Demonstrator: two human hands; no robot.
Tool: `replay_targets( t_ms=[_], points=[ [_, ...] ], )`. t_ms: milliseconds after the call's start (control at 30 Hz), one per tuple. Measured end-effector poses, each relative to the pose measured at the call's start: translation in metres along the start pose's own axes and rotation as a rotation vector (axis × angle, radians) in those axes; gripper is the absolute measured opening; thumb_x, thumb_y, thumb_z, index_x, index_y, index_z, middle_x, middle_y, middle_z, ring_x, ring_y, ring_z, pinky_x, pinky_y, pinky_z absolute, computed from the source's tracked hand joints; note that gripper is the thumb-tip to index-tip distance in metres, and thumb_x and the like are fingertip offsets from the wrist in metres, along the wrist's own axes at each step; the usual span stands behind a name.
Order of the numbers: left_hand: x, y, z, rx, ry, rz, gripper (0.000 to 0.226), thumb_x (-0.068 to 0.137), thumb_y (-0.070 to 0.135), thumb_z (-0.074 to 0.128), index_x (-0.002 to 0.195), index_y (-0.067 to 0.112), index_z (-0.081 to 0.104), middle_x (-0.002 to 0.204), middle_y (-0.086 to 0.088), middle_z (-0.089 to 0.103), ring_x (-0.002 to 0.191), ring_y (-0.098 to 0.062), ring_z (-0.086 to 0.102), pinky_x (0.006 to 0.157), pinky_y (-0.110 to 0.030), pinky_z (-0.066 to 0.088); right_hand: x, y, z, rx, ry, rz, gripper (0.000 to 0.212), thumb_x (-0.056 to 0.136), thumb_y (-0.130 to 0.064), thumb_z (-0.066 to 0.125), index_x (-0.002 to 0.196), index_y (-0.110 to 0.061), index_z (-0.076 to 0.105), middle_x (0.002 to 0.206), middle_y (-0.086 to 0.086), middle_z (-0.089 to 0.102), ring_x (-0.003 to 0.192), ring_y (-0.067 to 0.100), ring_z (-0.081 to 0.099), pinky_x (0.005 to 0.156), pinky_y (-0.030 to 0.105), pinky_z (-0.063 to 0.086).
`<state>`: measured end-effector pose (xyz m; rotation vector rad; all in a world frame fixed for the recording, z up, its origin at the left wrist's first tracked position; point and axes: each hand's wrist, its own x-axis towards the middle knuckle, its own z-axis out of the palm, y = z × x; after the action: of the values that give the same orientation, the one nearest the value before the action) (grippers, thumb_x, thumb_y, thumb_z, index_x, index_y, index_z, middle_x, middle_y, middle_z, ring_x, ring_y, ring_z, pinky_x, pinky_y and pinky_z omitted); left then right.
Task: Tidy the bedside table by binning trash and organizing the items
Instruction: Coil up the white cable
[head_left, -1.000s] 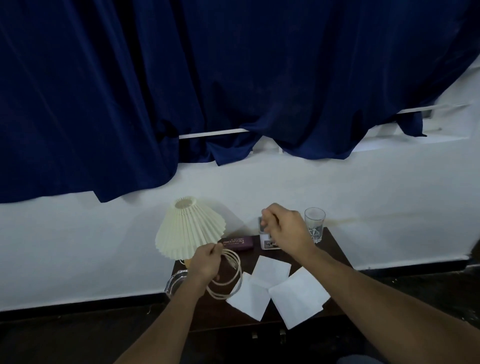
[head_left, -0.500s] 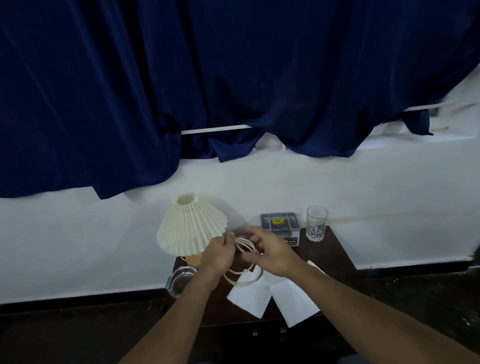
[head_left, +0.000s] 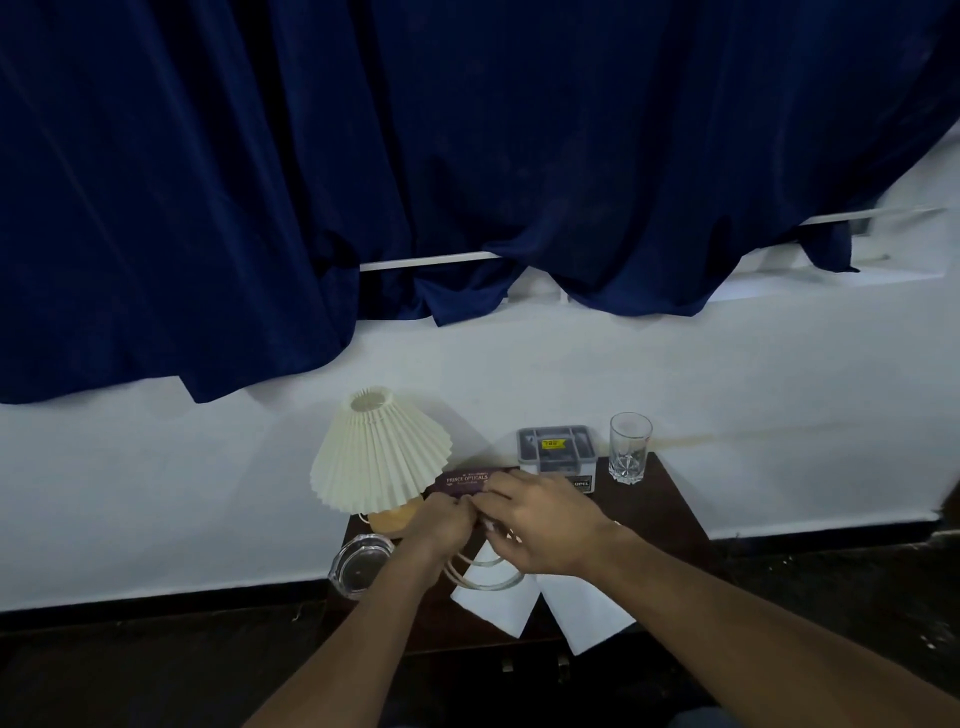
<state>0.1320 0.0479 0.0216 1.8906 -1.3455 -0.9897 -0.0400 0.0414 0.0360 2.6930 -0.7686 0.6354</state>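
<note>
A small dark bedside table (head_left: 670, 514) stands against the white wall. On it a lamp with a pleated cream shade (head_left: 379, 454) has a coiled cream cord (head_left: 480, 582) hanging below my hands. My left hand (head_left: 441, 525) grips the coil from the left. My right hand (head_left: 545, 525) pinches the same cord from the right, fingertips meeting the left hand. Under the coil lie white paper sheets (head_left: 582, 608). Behind my hands sits a maroon glasses case (head_left: 465, 479).
A grey lidded box (head_left: 556, 449) and a clear drinking glass (head_left: 629, 448) stand at the table's back right. A glass ashtray (head_left: 361, 564) sits at the front left corner. Dark blue curtains (head_left: 467, 156) hang above; dark floor surrounds the table.
My right hand left the grey box at the back, came to the cord and now pinches it beside my left hand. The coil has been lifted slightly toward the centre.
</note>
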Motion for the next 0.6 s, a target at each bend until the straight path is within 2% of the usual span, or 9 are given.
replay_targets(
  t_ms=[67,133,200,267,333,433,467,533,600],
  points=[
    [0.0,0.0,-0.003,-0.031,-0.011,-0.013,0.034,0.1,0.026,0.047,0.072,0.016,0.062,0.069,0.002,0.062,0.065,-0.013,0.056,0.056,-0.028,0.038,0.0,0.004,0.001,0.049,0.013,0.05,0.017,0.095,-0.028,0.06,0.099,-0.017,0.072,0.096,0.002,0.065,0.084,0.024,0.066,0.055,0.038,0.052],
    [-0.001,0.003,-0.007,-0.085,-0.04,-0.001,0.038,0.102,0.027,0.047,0.069,0.019,0.061,0.059,0.008,0.057,0.059,-0.01,0.052,0.056,-0.028,0.036,0.001,0.01,0.002,0.229,-0.003,0.213,0.021,0.099,-0.031,0.057,0.105,-0.018,0.073,0.099,0.001,0.066,0.089,0.021,0.064,0.068,0.038,0.053],
    [-0.004,0.009,-0.009,-0.082,-0.037,0.104,0.039,0.104,0.031,0.046,0.071,0.019,0.065,0.056,0.01,0.058,0.057,-0.009,0.052,0.059,-0.03,0.038,0.002,0.016,0.003,0.41,0.053,0.409,0.018,0.099,-0.03,0.06,0.102,-0.018,0.073,0.094,-0.001,0.068,0.085,0.017,0.064,0.073,0.037,0.052],
    [-0.006,0.013,-0.01,0.029,0.0,0.29,0.034,0.107,0.033,0.043,0.084,0.019,0.065,0.075,0.005,0.065,0.075,-0.015,0.061,0.073,-0.036,0.046,0.005,0.018,0.004,0.63,0.107,0.614,0.01,0.098,-0.024,0.062,0.096,-0.02,0.071,0.083,0.0,0.072,0.074,0.017,0.067,0.067,0.034,0.053],
    [-0.009,0.012,-0.013,0.121,0.038,0.442,0.027,0.107,0.036,0.043,0.092,0.025,0.062,0.085,0.005,0.066,0.086,-0.017,0.063,0.081,-0.037,0.048,0.008,0.017,0.006,0.925,0.131,0.757,0.012,0.099,-0.017,0.061,0.092,-0.022,0.068,0.075,0.003,0.073,0.062,0.019,0.069,0.059,0.03,0.053],
    [-0.015,0.004,-0.018,0.293,0.089,0.557,0.025,0.103,0.048,0.047,0.122,0.039,0.062,0.092,0.01,0.073,0.086,-0.012,0.068,0.077,-0.032,0.053,0.013,0.015,0.007,1.232,0.098,0.856,0.015,0.1,-0.011,0.06,0.091,-0.018,0.07,0.073,0.005,0.072,0.059,0.018,0.067,0.06,0.029,0.053],
    [-0.016,0.001,-0.018,0.369,0.126,0.585,0.027,0.103,0.05,0.046,0.124,0.041,0.061,0.091,0.008,0.074,0.085,-0.013,0.069,0.075,-0.033,0.054,0.014,0.016,0.005,1.303,0.072,0.879,0.013,0.1,-0.012,0.061,0.094,-0.017,0.071,0.073,0.005,0.072,0.063,0.018,0.067,0.062,0.03,0.054],
    [-0.017,-0.001,-0.017,0.451,0.219,0.632,0.028,0.103,0.05,0.043,0.115,0.037,0.064,0.091,0.007,0.073,0.085,-0.016,0.068,0.074,-0.036,0.053,0.015,0.015,0.002,1.443,0.034,0.932,0.01,0.098,-0.014,0.063,0.103,-0.018,0.071,0.075,0.006,0.072,0.066,0.018,0.067,0.061,0.032,0.056],
    [-0.016,-0.001,-0.017,0.485,0.284,0.654,0.028,0.103,0.049,0.04,0.105,0.034,0.064,0.093,0.009,0.071,0.087,-0.015,0.066,0.073,-0.035,0.051,0.017,0.015,0.003,1.54,0.018,0.985,0.016,0.097,-0.014,0.065,0.111,-0.021,0.068,0.077,0.008,0.071,0.065,0.02,0.065,0.059,0.034,0.056]
  ],
)
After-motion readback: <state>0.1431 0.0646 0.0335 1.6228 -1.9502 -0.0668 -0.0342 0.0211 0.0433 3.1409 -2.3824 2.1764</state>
